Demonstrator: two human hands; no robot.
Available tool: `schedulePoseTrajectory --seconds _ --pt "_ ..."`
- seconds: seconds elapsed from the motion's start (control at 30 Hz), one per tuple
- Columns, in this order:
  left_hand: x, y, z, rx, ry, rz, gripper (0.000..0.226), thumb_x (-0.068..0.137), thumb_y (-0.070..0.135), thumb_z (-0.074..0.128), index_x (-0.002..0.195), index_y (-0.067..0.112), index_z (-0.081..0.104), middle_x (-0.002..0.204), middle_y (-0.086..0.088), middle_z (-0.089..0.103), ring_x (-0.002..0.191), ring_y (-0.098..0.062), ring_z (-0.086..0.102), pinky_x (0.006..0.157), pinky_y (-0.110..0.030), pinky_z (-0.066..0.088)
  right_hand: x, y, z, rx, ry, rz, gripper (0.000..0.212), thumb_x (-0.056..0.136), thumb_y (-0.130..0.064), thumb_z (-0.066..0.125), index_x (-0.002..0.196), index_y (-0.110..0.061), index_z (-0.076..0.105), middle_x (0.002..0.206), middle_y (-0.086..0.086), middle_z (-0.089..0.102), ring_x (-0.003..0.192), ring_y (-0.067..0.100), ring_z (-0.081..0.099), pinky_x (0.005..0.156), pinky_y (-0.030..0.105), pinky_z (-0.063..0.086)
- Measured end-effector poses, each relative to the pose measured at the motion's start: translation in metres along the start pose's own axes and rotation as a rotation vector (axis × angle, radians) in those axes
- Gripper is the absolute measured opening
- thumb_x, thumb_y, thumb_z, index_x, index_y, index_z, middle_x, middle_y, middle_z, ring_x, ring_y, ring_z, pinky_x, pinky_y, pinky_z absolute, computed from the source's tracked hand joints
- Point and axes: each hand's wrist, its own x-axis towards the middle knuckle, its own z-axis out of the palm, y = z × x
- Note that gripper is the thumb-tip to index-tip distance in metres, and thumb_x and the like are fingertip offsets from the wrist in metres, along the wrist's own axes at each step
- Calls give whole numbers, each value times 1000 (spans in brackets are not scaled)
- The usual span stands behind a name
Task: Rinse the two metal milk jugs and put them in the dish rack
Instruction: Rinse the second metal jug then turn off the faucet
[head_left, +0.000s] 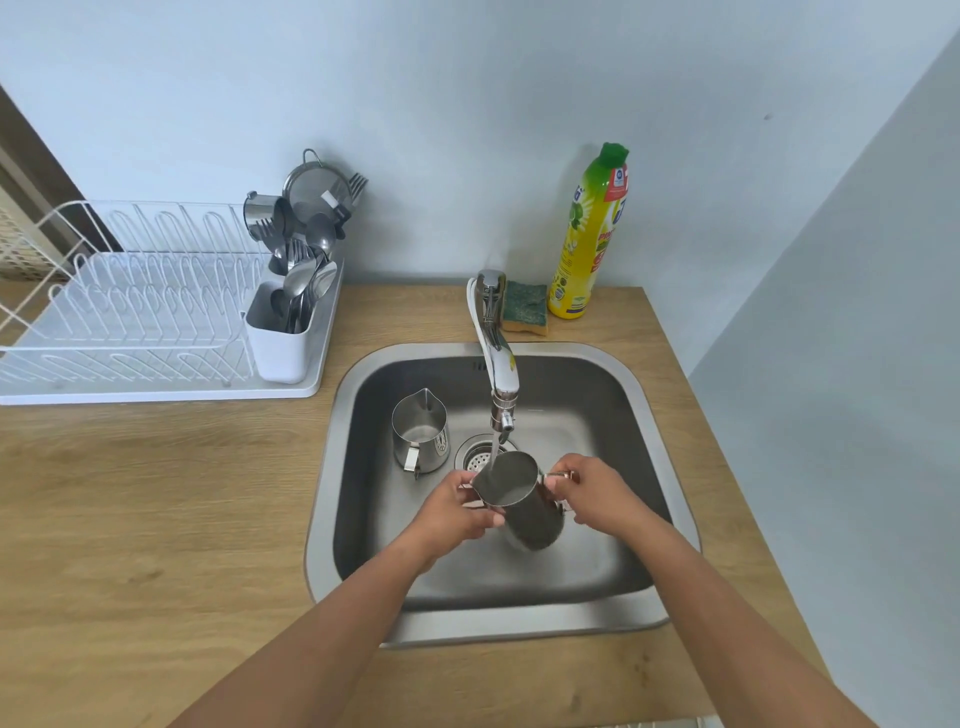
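first jug (514, 493) held under running tap (501, 384): left hand (457, 512) wrapped round body, right hand (584, 491) pinching handle. second jug (420, 431) unrinsed in sink (597, 623); rack (130, 312) far left, no jugs yet.

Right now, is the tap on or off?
On: a thin stream falls from the tap into the jug held under it.

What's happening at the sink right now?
A person holds one metal milk jug under the running tap: the left hand grips its body, the right hand holds its handle. The second jug stands upright in the sink, left of the drain. The dish rack on the counter holds cutlery but no jug yet.
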Motion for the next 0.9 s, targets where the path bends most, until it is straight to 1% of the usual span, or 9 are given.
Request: schedulePoseTrajectory --seconds 0.07,0.13,0.27,0.37,0.47,0.53,0.63,0.77,0.9 --pt "4 9 3 25 40 64 58 73 -15 72 118 12 48 119 -12 64 91 -16 65 81 -32 51 4 6 0 21 3 18 12 93 -23 58 89 -12 62 82 4 65 80 24 62 79 39 53" --pt "6 18 5 86 83 133 60 69 -15 75 116 13 50 121 -9 63 95 -15 63 88 -32 52 7 9 -1 58 -8 33 12 94 -21 58 86 -13 59 80 4 62 76 22 58 74 35 49" --pt "6 28 3 310 221 212 60 67 6 83 115 28 54 113 8 68 102 -7 63 93 -34 53 14 11 -2 202 -17 23 14 93 -17 59 80 -15 57 74 2 57 72 19 52 64 29 41" --pt "-5 36 1 518 317 265 57 69 26 83 116 35 52 110 19 65 102 -3 58 87 -28 50 22 14 4 415 -56 20 11 93 -10 60 82 -13 59 78 4 57 80 20 51 76 33 44" --pt "-16 43 -1 679 385 326 56 75 32 79 122 34 49 119 15 64 110 -10 61 85 -28 47 29 13 13 647 -101 26 12 94 0 56 85 -8 59 87 5 57 89 22 55 96 37 48" --pt "-23 46 -3 749 407 366 57 76 36 78 125 32 49 122 15 63 110 -12 61 81 -26 44 32 12 18 765 -163 22 14 96 4 52 87 -5 57 90 7 57 93 23 58 100 36 49" --pt "-31 46 -5 789 443 404 56 75 38 79 123 29 51 120 14 64 108 -12 62 78 -25 45 36 9 25 846 -235 15 15 96 5 50 87 -4 57 91 11 56 94 26 59 96 34 52" --pt "-36 40 -11 806 507 383 59 70 43 80 120 31 52 114 13 66 104 -11 63 82 -29 51 39 2 36 882 -265 41 12 98 3 50 90 -3 57 94 16 60 94 31 61 82 31 59" --pt "-38 30 -17 700 483 270 60 67 46 82 118 31 53 104 14 66 96 -12 64 84 -30 51 33 -3 41 752 -303 45 7 99 -6 52 93 -7 57 94 18 62 88 31 63 74 33 59"
